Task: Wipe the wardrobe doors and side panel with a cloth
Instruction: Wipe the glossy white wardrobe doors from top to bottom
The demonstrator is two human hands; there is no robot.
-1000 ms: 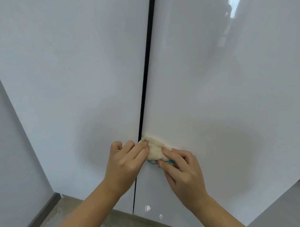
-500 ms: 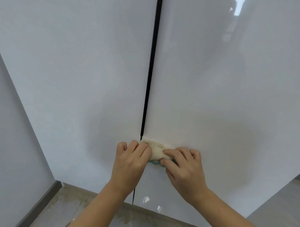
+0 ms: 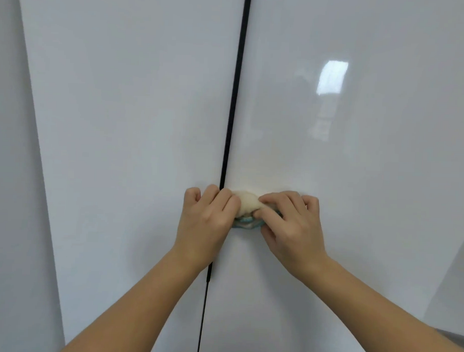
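Two glossy white wardrobe doors fill the view, the left door (image 3: 138,120) and the right door (image 3: 357,167), split by a thin dark gap (image 3: 235,97). A bunched cream cloth (image 3: 247,205) with a teal-striped edge lies against the right door just beside the gap. My left hand (image 3: 207,222) grips its left end with curled fingers, knuckles over the gap. My right hand (image 3: 292,228) pinches the cloth's right part. Most of the cloth is hidden between the two hands.
A plain white wall (image 3: 12,194) stands to the left of the wardrobe. A window reflection (image 3: 331,78) shines on the right door. At the lower right, past the door's edge, a pale grey surface (image 3: 455,289) shows.
Both hands with the cloth have moved up the doors along the gap. The view has tilted upward, so the floor at the bottom is out of sight.
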